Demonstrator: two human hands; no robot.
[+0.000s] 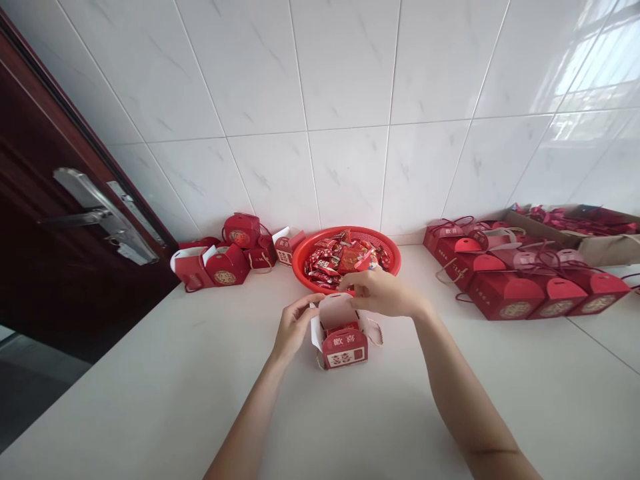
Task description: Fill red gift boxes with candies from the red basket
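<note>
A small red gift box (345, 350) with pale Chinese lettering stands upright on the white counter, its top flaps raised and white inside. Red packets (343, 329) show within it. My left hand (294, 327) grips the box's raised left side between thumb and fingers. My right hand (377, 292) is over the back right of the box, fingers curled, close to the front rim of the basket; whether anything is between its fingertips is hidden. Just behind the box sits a red plastic basket (393, 248) full of wrapped candies (330, 257). A twisted cord handle (375, 331) loops out at the box's right.
Several red boxes (227, 267) stand at the left by the wall, some with tops open. More boxes with cord handles (507, 297) are grouped at the right. Behind them is a cardboard carton (600, 247) of red items. A dark door (60, 153) borders the left.
</note>
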